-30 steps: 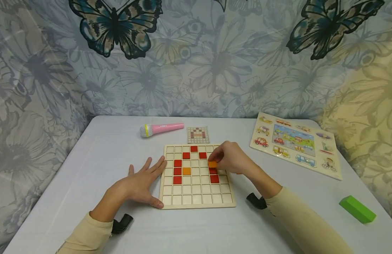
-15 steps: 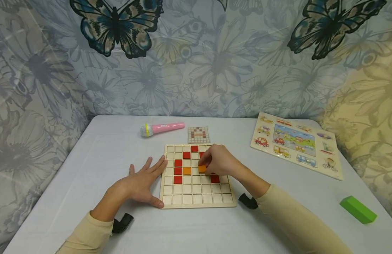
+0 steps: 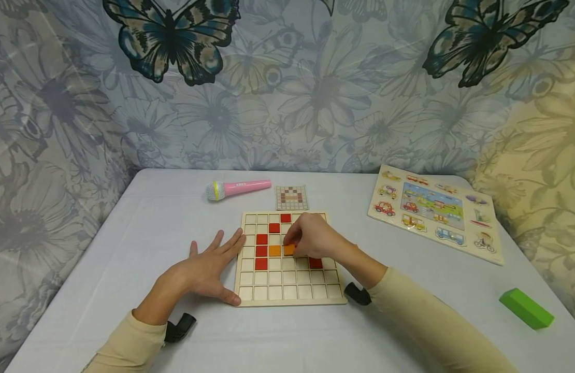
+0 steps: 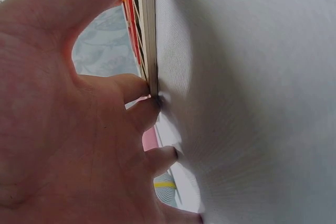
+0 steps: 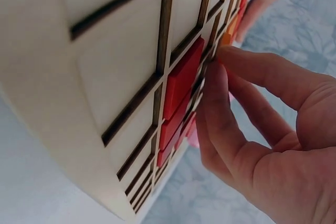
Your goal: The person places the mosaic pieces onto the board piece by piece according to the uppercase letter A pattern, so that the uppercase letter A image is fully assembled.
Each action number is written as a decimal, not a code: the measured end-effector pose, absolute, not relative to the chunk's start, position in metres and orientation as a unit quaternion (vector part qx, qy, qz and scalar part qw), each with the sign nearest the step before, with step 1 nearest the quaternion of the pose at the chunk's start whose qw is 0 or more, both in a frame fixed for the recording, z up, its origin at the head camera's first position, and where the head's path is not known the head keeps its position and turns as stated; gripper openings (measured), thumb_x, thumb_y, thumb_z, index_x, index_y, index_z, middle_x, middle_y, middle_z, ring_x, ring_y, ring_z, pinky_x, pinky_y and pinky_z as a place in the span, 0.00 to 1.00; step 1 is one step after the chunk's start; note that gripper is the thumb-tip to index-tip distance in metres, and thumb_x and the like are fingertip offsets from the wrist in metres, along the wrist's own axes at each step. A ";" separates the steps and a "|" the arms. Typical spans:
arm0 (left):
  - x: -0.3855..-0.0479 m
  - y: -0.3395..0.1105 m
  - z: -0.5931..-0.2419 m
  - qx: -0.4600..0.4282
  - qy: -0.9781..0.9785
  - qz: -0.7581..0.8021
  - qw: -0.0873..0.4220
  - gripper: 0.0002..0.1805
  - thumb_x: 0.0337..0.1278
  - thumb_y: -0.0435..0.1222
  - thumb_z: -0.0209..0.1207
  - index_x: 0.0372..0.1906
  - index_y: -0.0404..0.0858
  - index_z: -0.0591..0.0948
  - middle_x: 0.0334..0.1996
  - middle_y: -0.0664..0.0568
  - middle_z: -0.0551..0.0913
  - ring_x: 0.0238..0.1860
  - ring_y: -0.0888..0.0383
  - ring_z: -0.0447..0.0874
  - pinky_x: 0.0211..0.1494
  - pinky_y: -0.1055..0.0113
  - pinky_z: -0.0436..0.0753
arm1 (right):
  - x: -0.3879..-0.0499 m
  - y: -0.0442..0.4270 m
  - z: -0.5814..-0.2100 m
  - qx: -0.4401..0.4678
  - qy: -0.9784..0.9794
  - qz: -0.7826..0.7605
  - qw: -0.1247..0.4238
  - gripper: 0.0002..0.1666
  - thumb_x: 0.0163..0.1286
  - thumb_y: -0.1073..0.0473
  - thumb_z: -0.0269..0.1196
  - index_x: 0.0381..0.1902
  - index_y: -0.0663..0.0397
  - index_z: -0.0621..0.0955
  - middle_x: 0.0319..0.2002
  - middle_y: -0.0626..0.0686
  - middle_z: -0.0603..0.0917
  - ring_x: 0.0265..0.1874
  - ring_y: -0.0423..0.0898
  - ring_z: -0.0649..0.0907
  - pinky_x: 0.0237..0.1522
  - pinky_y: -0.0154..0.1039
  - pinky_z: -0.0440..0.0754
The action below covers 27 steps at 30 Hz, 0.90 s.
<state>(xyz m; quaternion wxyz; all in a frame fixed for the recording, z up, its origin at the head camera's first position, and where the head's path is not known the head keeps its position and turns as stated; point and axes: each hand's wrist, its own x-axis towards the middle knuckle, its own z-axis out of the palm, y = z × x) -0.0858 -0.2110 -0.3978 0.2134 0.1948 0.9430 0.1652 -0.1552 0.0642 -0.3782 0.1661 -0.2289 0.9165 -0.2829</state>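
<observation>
A wooden grid board point(image 3: 289, 292) lies on the white table, with several red square tiles point(image 3: 261, 252) set in its cells. One orange tile point(image 3: 274, 251) sits in a cell beside the left red column. Directly right of it, my right hand point(image 3: 315, 235) pinches another orange tile point(image 3: 289, 250) between thumb and fingers, at the board's surface. That hand covers part of the board's upper right. My left hand point(image 3: 203, 272) is spread flat, its thumb and fingertips touching the board's left edge. In the left wrist view, its fingers point(image 4: 144, 114) press at the board's side.
Behind the board lie a small pattern card point(image 3: 291, 198) and a pink toy microphone point(image 3: 241, 189). A wooden vehicle puzzle point(image 3: 436, 212) rests at the back right. A green block point(image 3: 526, 309) stands near the right edge. Patterned fabric point(image 3: 287, 103) hangs behind the table.
My right hand has moved left across the board with the orange tile, from above the right red column to beside the other orange tile. My left hand has stayed in place.
</observation>
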 end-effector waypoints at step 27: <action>-0.086 -0.211 -0.396 0.193 0.941 0.172 0.218 0.76 0.33 0.63 0.80 0.86 0.44 0.47 0.87 0.51 0.39 0.84 0.32 0.34 0.67 0.13 0.36 | -0.154 0.061 -0.375 -0.251 0.914 -0.272 0.165 0.15 0.49 0.73 0.78 0.35 0.53 0.91 0.31 0.49 0.89 0.31 0.41 0.82 0.39 0.33 0.83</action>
